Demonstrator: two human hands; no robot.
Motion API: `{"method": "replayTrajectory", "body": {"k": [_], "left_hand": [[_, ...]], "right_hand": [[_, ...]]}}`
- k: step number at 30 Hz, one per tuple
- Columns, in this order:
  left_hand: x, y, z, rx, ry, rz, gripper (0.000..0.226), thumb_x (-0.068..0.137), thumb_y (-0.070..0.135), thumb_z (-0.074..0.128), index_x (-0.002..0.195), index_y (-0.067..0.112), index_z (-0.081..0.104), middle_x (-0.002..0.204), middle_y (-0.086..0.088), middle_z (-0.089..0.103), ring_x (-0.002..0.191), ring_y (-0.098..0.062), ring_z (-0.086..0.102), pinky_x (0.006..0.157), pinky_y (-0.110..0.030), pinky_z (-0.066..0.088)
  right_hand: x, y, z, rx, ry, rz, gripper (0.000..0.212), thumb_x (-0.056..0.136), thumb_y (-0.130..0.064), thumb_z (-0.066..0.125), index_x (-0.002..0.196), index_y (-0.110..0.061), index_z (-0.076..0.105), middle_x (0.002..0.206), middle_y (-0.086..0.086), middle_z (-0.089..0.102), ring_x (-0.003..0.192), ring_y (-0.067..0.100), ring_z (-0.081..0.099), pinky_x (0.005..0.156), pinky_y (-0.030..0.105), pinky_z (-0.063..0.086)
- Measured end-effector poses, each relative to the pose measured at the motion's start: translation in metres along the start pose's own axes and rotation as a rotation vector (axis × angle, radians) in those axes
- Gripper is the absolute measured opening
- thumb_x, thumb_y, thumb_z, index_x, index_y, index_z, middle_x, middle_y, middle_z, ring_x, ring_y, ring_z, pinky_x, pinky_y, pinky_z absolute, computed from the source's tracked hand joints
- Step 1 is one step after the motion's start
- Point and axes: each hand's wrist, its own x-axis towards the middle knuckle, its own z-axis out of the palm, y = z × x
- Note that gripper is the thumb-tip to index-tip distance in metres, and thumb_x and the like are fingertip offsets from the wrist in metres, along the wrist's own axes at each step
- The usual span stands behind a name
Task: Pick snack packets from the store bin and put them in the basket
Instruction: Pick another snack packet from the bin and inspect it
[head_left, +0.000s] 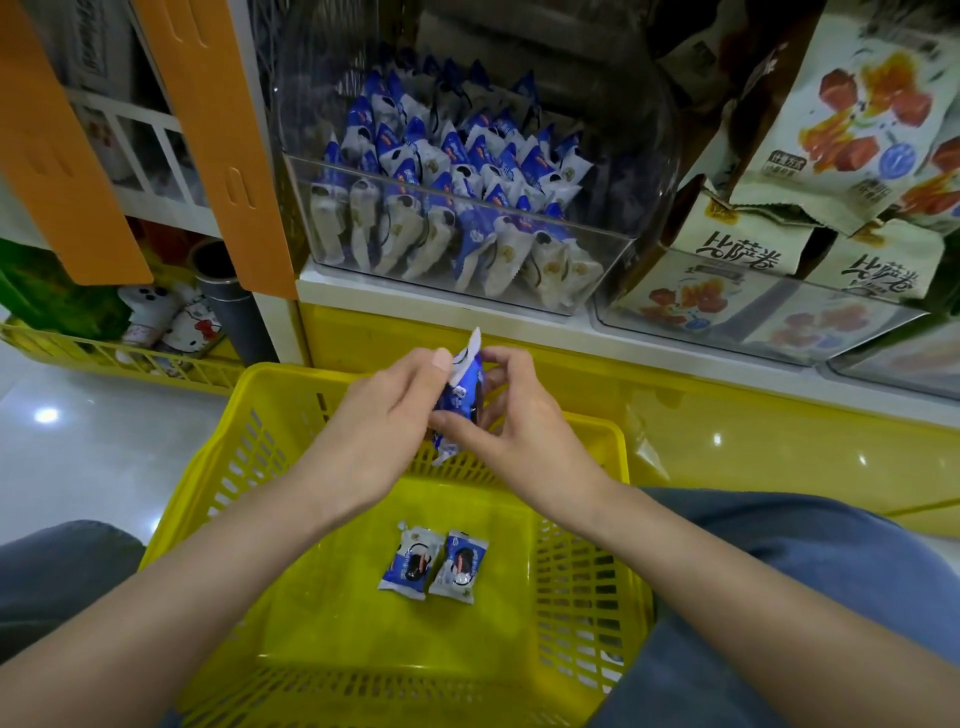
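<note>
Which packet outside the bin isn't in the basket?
The packet held by left hand and right hand over the basket; two others lie on its floor.

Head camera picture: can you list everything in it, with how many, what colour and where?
yellow slotted plastic basket: one, yellow, between the person's knees
blue-and-white snack packets in the basket: two, side by side on its floor
held blue-and-white snack packet: one, above the basket
clear plastic store bin: one, transparent, on the white shelf, full of such packets, too many to count
cream snack bags with orange-red print: several, right of the bin
orange panels: two, upper left
left hand: one, pinches the held packet
right hand: one, pinches the same packet
</note>
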Motion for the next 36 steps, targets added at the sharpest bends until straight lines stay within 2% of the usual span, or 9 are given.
{"method": "replayTrajectory", "body": {"k": [3, 6, 8, 11, 17, 23, 26, 30, 36], "left_hand": [[-0.004, 0.001, 0.008, -0.147, -0.123, -0.058, 0.020, 0.087, 0.052, 0.051, 0.097, 0.035, 0.056, 0.090, 0.009, 0.066, 0.082, -0.001, 0.061, 0.078, -0.022, 0.049], [-0.002, -0.001, 0.010, -0.104, 0.017, -0.053, 0.009, 0.091, 0.027, 0.053, 0.099, 0.026, 0.048, 0.083, 0.008, 0.064, 0.066, 0.006, 0.059, 0.058, -0.008, 0.045], [0.002, -0.003, 0.007, -0.125, 0.091, -0.081, 0.005, 0.092, 0.025, 0.051, 0.093, 0.024, 0.046, 0.080, 0.002, 0.062, 0.069, -0.003, 0.061, 0.065, -0.016, 0.049], [0.007, -0.003, 0.003, -0.268, 0.084, -0.102, 0.009, 0.092, 0.022, 0.052, 0.083, 0.023, 0.052, 0.074, 0.000, 0.063, 0.075, -0.019, 0.061, 0.071, -0.036, 0.050], [0.001, -0.001, 0.000, -0.396, -0.042, -0.095, 0.015, 0.091, 0.022, 0.052, 0.087, 0.025, 0.066, 0.071, 0.013, 0.072, 0.060, 0.002, 0.065, 0.047, -0.009, 0.045], [0.002, -0.011, -0.005, -0.414, -0.037, -0.254, 0.024, 0.092, 0.034, 0.050, 0.091, 0.027, 0.073, 0.082, 0.005, 0.075, 0.078, -0.008, 0.070, 0.071, -0.030, 0.049], [0.000, -0.009, -0.007, -0.478, -0.086, -0.232, 0.029, 0.093, 0.033, 0.047, 0.082, 0.039, 0.073, 0.085, 0.005, 0.075, 0.083, -0.008, 0.070, 0.077, -0.032, 0.049], [0.003, 0.004, -0.018, -0.473, -0.078, -0.150, 0.033, 0.074, 0.043, 0.063, 0.102, 0.026, 0.067, 0.101, 0.004, 0.072, 0.098, -0.011, 0.066, 0.088, -0.031, 0.049], [0.034, 0.035, -0.039, -0.303, 0.036, 0.049, 0.031, 0.085, 0.022, 0.063, 0.114, 0.018, 0.054, 0.109, 0.002, 0.065, 0.099, -0.007, 0.061, 0.090, -0.021, 0.047]], "right_hand": [[0.001, 0.002, 0.000, 0.005, 0.013, -0.004, 0.064, 0.071, -0.032, 0.076, 0.122, -0.017, 0.039, 0.099, -0.006, 0.055, 0.071, -0.003, 0.056, 0.059, 0.017, 0.046], [0.003, -0.003, -0.001, 0.007, -0.028, -0.016, 0.058, 0.068, -0.026, 0.078, 0.115, -0.022, 0.045, 0.110, -0.003, 0.049, 0.072, 0.000, 0.054, 0.064, 0.020, 0.047], [0.006, -0.008, -0.005, 0.071, -0.063, -0.003, 0.045, 0.071, -0.027, 0.077, 0.106, -0.029, 0.048, 0.109, -0.005, 0.051, 0.061, -0.001, 0.051, 0.058, 0.014, 0.042], [0.010, -0.015, -0.016, 0.286, -0.075, 0.030, 0.015, 0.087, -0.016, 0.061, 0.091, -0.026, 0.051, 0.091, -0.005, 0.057, 0.051, -0.004, 0.051, 0.050, 0.011, 0.039], [0.004, -0.019, -0.021, 0.250, -0.013, -0.057, 0.009, 0.092, -0.015, 0.054, 0.089, -0.011, 0.061, 0.065, -0.011, 0.053, 0.051, -0.003, 0.046, 0.049, 0.010, 0.036], [0.000, -0.022, -0.015, 0.132, 0.076, -0.175, 0.018, 0.086, -0.018, 0.064, 0.082, -0.033, 0.057, 0.076, -0.009, 0.062, 0.067, 0.008, 0.053, 0.060, 0.035, 0.051], [0.001, -0.025, -0.011, -0.020, 0.152, -0.306, 0.014, 0.085, -0.022, 0.064, 0.081, -0.034, 0.057, 0.076, -0.012, 0.062, 0.067, 0.005, 0.054, 0.060, 0.022, 0.048], [0.010, -0.035, -0.015, 0.060, 0.190, -0.272, 0.011, 0.087, -0.020, 0.063, 0.083, -0.031, 0.060, 0.074, -0.010, 0.062, 0.068, 0.009, 0.059, 0.061, 0.032, 0.054], [0.055, -0.068, -0.042, 0.166, 0.208, -0.289, 0.011, 0.092, -0.012, 0.052, 0.093, -0.018, 0.062, 0.077, -0.004, 0.062, 0.063, 0.003, 0.059, 0.060, 0.015, 0.050]]}}
